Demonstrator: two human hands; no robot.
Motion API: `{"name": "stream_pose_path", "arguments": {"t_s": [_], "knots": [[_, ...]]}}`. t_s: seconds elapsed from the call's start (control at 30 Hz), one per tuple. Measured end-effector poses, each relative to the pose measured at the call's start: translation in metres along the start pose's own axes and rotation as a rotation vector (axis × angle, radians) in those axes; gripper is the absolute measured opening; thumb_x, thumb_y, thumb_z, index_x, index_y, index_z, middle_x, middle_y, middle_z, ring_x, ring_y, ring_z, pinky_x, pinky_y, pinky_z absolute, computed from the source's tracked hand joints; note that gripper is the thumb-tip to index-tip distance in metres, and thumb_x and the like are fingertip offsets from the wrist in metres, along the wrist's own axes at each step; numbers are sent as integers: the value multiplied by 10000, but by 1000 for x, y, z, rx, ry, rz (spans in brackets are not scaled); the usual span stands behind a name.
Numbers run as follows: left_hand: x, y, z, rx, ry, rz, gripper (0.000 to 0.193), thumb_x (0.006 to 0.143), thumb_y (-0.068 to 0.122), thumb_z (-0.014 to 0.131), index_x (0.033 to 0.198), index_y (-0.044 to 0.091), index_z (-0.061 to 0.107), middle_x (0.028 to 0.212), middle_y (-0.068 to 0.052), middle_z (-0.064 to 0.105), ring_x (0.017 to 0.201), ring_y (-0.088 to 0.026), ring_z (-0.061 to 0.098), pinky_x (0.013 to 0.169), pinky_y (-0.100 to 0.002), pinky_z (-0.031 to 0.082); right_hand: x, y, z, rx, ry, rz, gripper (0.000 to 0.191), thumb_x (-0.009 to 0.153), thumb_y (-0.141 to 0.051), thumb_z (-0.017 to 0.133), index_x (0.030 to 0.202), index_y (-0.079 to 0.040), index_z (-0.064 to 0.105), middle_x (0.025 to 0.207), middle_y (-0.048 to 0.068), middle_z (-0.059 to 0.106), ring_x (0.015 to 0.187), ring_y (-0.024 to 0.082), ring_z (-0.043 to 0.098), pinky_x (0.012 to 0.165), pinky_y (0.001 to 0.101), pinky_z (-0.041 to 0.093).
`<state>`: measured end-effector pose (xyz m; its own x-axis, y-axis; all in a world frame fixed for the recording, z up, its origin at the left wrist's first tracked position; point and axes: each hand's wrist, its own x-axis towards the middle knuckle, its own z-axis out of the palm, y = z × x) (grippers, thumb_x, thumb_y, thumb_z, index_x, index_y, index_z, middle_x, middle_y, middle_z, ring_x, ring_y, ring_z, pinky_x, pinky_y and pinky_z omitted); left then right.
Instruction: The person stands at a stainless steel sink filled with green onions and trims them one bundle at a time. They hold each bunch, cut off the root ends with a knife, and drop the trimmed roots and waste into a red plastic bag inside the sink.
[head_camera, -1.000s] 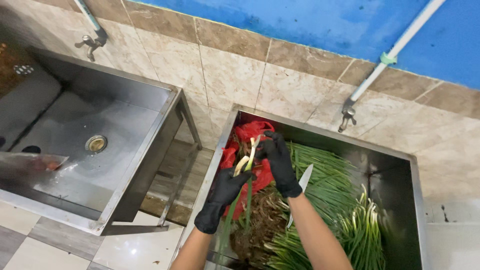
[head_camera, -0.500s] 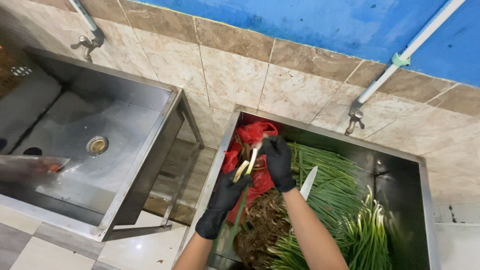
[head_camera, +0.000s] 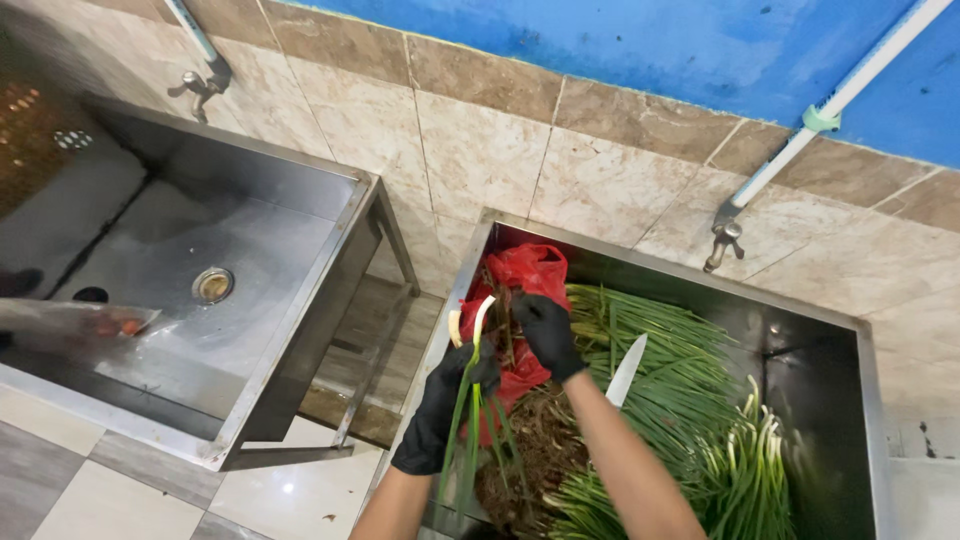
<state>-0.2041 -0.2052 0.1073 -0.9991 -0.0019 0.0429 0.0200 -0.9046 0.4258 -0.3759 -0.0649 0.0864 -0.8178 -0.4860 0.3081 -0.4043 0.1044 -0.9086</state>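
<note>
Gloved hands trimming green onions over sink
Left hand (head_camera: 445, 400) grips green onion stalk (head_camera: 470, 380); right hand (head_camera: 548, 335), at its 2 o'clock, clenches knife (head_camera: 626, 368).

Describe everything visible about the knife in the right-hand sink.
The knife shows only its blade: pale, flat, metal-looking and tapering to a point that aims up and slightly right. It stands tilted above the heap of green onions inside the right steel sink. Its lower end disappears behind the right forearm, so the handle is hidden. The gloved right hand is not gripping it; what supports it cannot be seen.
</note>
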Motion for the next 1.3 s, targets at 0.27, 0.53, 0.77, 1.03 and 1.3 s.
{"name": "stream_pose_path", "arguments": {"t_s": [0.27, 0.53, 0.77, 1.03, 1.3], "knots": [[13, -10, 14, 701, 217, -147, 290, 997, 328, 564, 1059, 75, 692, 896, 23, 687, 797, -82, 611, 733, -252, 483, -45, -82, -13, 370, -125, 409, 275, 1017, -166, 665, 1097, 82, 752, 869, 139, 723, 708, 226, 659, 633, 418, 518], [24, -8, 14, 815, -8, -159, 388, 1041, 290, 537, 1286, 46, 713, 1158, -18, 772, 829, -73, 553, 763, -246, 437, -21, -74, -126, 1008, 150, 318, 380, 1068, -259, 525, 1313, 28, 575, 1084, 141, 714, 1008, 266, 700, 942, 425, 567], [20, -17, 43, 915, 55, -87, 371, 1039, 250, 551, 1300, 32, 699, 1237, -40, 729, 1025, -94, 582, 898, -286, 446, -28, -93, -193, 716, 236, 256, 430, 1050, -244, 567, 1377, 35, 582, 1038, 104, 708, 984, 208, 677, 904, 339, 546], [57, -33, 64, 555, 40, -80, 443, 1029, 279, 523, 1392, 41, 612, 1164, -98, 726, 692, -99, 459, 638, -274, 379, -45, -117, -209, 219, 286, 422, 405, 1065, -287, 597, 1356, -36, 723, 936, 41, 632, 790, 108, 492, 686, 262, 370], [46, -25, 37, 135, 48, 0, 479, 1038, 284, 518, 1325, -92, 593, 1182, -199, 702, 1014, -257, 686, 933, -393, 527, -175, -23, -308, -910, 385, 354, 469, 977, -244, 677, 1407, -60, 655, 1005, 226, 707, 886, 301, 651, 808, 389, 505]]}}
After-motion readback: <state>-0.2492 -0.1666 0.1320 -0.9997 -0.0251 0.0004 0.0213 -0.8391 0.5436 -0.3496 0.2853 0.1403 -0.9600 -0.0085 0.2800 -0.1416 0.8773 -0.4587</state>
